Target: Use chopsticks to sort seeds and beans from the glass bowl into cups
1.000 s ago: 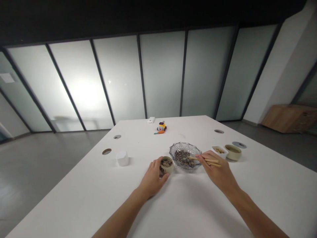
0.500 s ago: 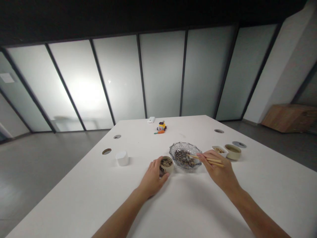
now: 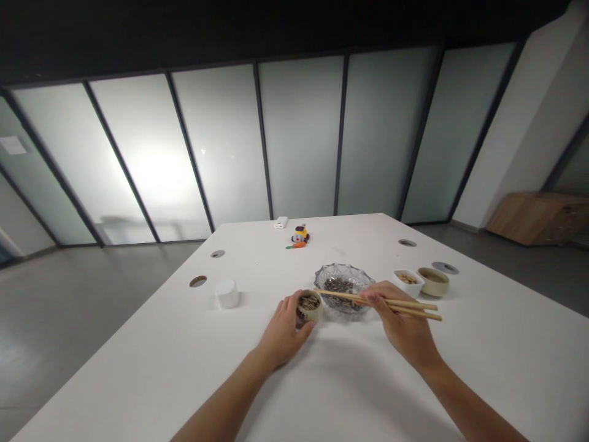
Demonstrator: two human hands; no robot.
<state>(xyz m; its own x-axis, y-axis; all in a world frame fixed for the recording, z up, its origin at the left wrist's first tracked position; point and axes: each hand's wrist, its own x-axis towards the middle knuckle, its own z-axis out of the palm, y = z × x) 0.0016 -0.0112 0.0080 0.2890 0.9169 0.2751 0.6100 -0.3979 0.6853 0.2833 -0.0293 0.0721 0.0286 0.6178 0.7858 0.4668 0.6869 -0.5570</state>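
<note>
Dim overall; a soft white glow blooms through the frosted glass panels (image 3: 151, 166) at left, washing out detail there. The tabletop (image 3: 322, 393) catches even light with faint shadows. Wide-angle distortion bends the edges.

Glass bowl (image 3: 343, 283) between hands

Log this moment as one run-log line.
left hand: grips small cup of seeds | right hand: holds chopsticks, tips over cup rim | glass bowl: seeds inside, behind cup
</note>
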